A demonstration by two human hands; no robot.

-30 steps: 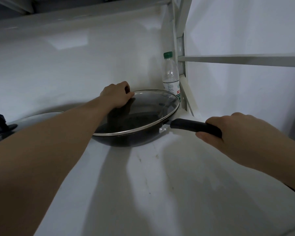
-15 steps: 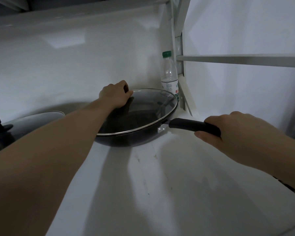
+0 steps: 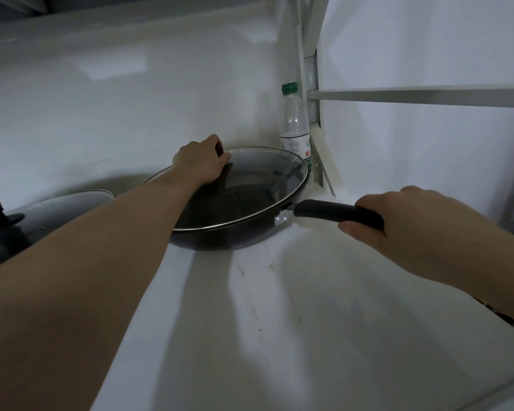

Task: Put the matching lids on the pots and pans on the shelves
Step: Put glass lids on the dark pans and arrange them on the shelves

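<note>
A black frying pan [image 3: 220,237] sits on the white shelf [image 3: 309,321] near its back right corner. A glass lid [image 3: 258,185] with a metal rim lies on the pan. My left hand [image 3: 201,164] is closed over the lid's knob, which the fingers hide. My right hand [image 3: 404,223] grips the pan's black handle [image 3: 324,210], which points to the right.
A second glass lid [image 3: 51,209] with a black knob covers another pan at the far left. A plastic water bottle [image 3: 294,126] with a green cap stands in the back corner beside the shelf's metal upright [image 3: 310,69]. A shelf rail [image 3: 428,96] runs to the right.
The pan, lid and both hands keep their hold and pose. The view has drifted slightly, so the left pan shows a bit more.
</note>
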